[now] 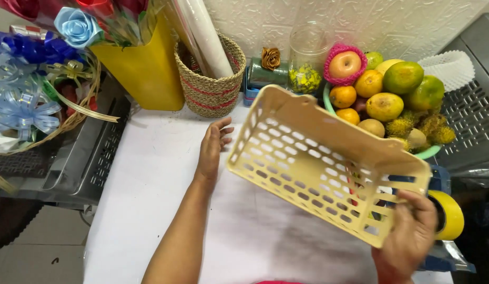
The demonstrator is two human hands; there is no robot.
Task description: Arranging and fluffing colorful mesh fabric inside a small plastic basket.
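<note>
Right hand [407, 236] is gripping the tilted cream basket [318, 163] by one corner; left hand [213, 150] is lying open on the tabletop [150, 173]. Basket's far rim is swinging near the fruit bowl [328, 102], so it could knock fruit off.

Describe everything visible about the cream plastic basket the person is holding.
The cream perforated plastic basket is rectangular, with rows of slots across its base and walls and a smooth solid rim. It looks rigid and empty. It is tilted on its side in the air above the white sheet, underside towards the camera. The right hand grips its lower right corner; the open left hand is beside its left edge.
</note>
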